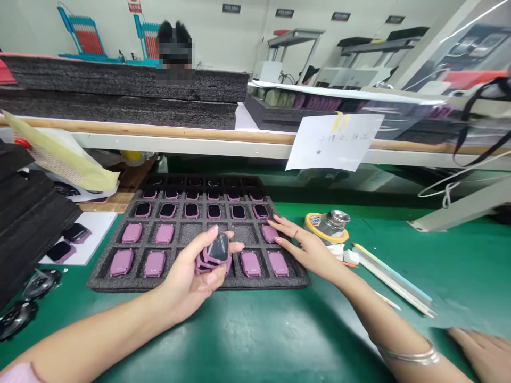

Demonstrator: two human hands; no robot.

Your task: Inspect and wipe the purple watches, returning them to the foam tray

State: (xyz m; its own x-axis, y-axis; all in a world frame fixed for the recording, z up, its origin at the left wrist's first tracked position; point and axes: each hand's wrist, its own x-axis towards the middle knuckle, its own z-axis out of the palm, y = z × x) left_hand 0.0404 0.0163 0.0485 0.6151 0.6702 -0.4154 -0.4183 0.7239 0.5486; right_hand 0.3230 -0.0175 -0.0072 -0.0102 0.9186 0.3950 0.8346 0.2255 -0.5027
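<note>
My left hand (199,271) is closed around a small stack of purple smartwatch bodies (217,248), the top one with its black screen up. It hovers over the front middle of a black foam tray (191,290). With fingers stretched apart, my right hand (305,244) touches the edge of a purple smartwatch body (270,234) lying in a compartment at the tray's right. Other bodies in the two front rows, such as this purple one (250,264), lie back up. The rows behind hold watches with dark screens (214,211) facing up.
A glass bottle (335,223) stands within a yellow tape roll (309,223) right of the tray. Pens (395,282) lie beyond it. More watches (60,251) rest on white paper at left, beside black foam (32,213). Another person's hand (483,348) is at lower right. A shelf edge (199,139) crosses behind.
</note>
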